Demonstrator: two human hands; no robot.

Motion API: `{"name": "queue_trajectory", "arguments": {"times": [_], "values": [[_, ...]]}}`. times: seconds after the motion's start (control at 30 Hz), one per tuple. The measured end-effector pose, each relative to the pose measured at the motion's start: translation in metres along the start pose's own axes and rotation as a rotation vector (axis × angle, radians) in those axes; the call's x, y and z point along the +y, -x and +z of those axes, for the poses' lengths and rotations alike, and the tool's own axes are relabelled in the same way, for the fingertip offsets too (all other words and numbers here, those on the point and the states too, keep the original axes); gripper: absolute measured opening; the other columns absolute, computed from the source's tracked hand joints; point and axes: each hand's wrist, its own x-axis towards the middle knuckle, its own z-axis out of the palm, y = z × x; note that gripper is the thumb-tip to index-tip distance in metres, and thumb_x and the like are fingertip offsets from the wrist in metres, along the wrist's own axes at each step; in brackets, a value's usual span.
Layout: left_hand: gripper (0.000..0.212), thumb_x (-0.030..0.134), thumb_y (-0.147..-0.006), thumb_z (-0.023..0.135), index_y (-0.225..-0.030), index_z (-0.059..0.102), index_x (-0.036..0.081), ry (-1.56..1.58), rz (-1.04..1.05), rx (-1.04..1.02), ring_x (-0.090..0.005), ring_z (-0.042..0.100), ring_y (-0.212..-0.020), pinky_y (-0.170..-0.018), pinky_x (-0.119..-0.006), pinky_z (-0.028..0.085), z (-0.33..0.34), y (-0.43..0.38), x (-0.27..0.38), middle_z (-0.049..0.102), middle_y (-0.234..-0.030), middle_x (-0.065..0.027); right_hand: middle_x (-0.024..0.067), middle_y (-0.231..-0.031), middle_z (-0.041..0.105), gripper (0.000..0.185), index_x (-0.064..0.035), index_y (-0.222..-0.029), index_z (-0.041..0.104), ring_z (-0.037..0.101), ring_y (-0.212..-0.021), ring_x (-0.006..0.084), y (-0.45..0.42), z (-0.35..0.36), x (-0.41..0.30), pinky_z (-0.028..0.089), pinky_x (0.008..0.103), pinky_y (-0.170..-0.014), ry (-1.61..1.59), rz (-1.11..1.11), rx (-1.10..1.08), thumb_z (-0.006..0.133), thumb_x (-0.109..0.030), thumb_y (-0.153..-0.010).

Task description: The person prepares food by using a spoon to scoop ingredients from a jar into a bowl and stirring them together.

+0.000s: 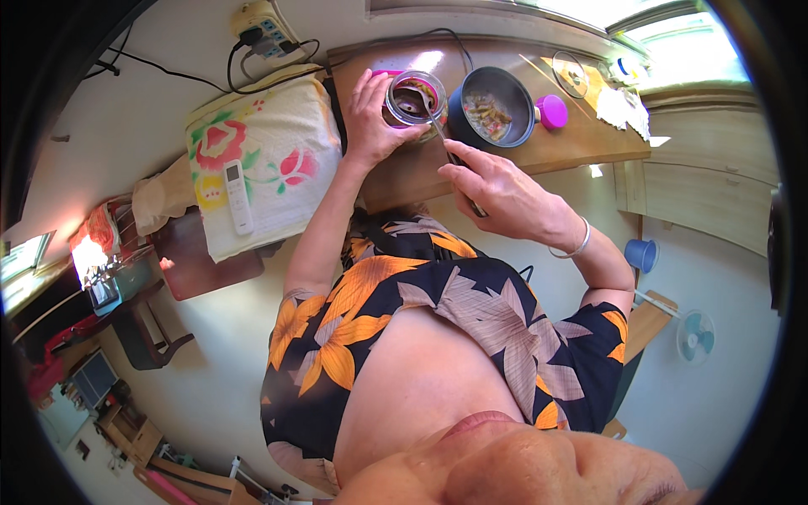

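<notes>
My left hand (372,120) is wrapped around the side of a clear glass jar (443,95) at the back of the wooden table. Dark contents and some yellowish-green bits show inside it. In my right hand (499,189) is a spoon (437,126) with a dark handle and a metal neck; its bowl reaches into the jar's mouth. Just right of the jar stands a dark electric cooking pot (527,95), holding food pieces in a pale liquid. A bright pink piece (386,73) shows behind my left fingers; what it belongs to is hidden.
A purple-capped thing (552,112) sits beside the pot, with a glass lid (570,74) and white cloth or paper (622,112) farther right. To the left, a flowered towel (265,120) bears a white remote control (238,197). A power strip (268,35) with cords hangs on the wall.
</notes>
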Motion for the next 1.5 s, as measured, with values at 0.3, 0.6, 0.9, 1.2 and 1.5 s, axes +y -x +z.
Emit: {"name": "queue_trajectory", "arguments": {"times": [0.3, 0.6, 0.9, 1.2, 1.5], "values": [[0.090, 0.046, -0.054, 0.091, -0.126, 0.059, 0.002, 0.055, -0.037, -0.013, -0.0351, 0.042, -0.135, -0.114, -0.045, 0.035, 0.000, 0.001, -0.005, 0.057, -0.132, -0.0137, 0.0259, -0.131, 0.056, 0.030, 0.0012, -0.112, 0.061, 0.066, -0.091, 0.0393, 0.002, -0.040, 0.022, 0.056, 0.0428, -0.077, -0.088, -0.042, -0.139, 0.061, 0.003, -0.082], [0.091, 0.040, -0.053, 0.092, -0.129, 0.058, 0.003, 0.052, -0.038, -0.010, -0.0348, 0.043, -0.134, -0.114, -0.044, 0.035, 0.002, 0.002, -0.001, 0.056, -0.135, -0.0135, 0.0427, -0.122, 0.054, 0.033, 0.0161, -0.098, 0.063, 0.065, -0.102, 0.0428, 0.010, 0.018, -0.021, 0.056, 0.0398, -0.089, 0.803, -0.310, -0.242, 0.060, -0.012, -0.080], [0.094, 0.051, -0.054, 0.089, -0.127, 0.058, 0.001, 0.031, -0.040, -0.011, -0.0363, 0.043, -0.135, -0.114, -0.046, 0.035, 0.006, 0.002, -0.007, 0.057, -0.134, -0.0154, 0.0419, -0.113, 0.058, 0.015, 0.0057, -0.069, 0.056, 0.063, -0.072, 0.0315, -0.022, -0.007, -0.007, 0.057, 0.0413, -0.068, 0.545, -0.312, -0.360, 0.062, -0.008, -0.072], [0.094, 0.043, -0.054, 0.092, -0.130, 0.056, 0.002, 0.023, -0.077, -0.012, -0.0334, 0.045, -0.134, -0.114, -0.043, 0.035, 0.002, 0.005, 0.000, 0.056, -0.135, -0.0152, 0.0356, -0.122, 0.055, 0.017, 0.0097, -0.094, 0.059, 0.066, -0.092, 0.0385, -0.010, -0.034, 0.001, 0.057, 0.0419, -0.078, 0.196, -0.154, -0.316, 0.060, -0.001, -0.081], [0.092, 0.046, -0.055, 0.091, -0.129, 0.056, 0.002, 0.021, -0.036, -0.001, -0.0335, 0.046, -0.131, -0.112, -0.044, 0.036, 0.006, 0.005, -0.006, 0.055, -0.135, -0.0138, 0.0407, -0.117, 0.054, 0.019, 0.0074, -0.073, 0.054, 0.064, -0.079, 0.0315, -0.012, 0.005, -0.005, 0.056, 0.0392, -0.070, 0.563, -0.345, -0.313, 0.064, -0.009, -0.072]]}}
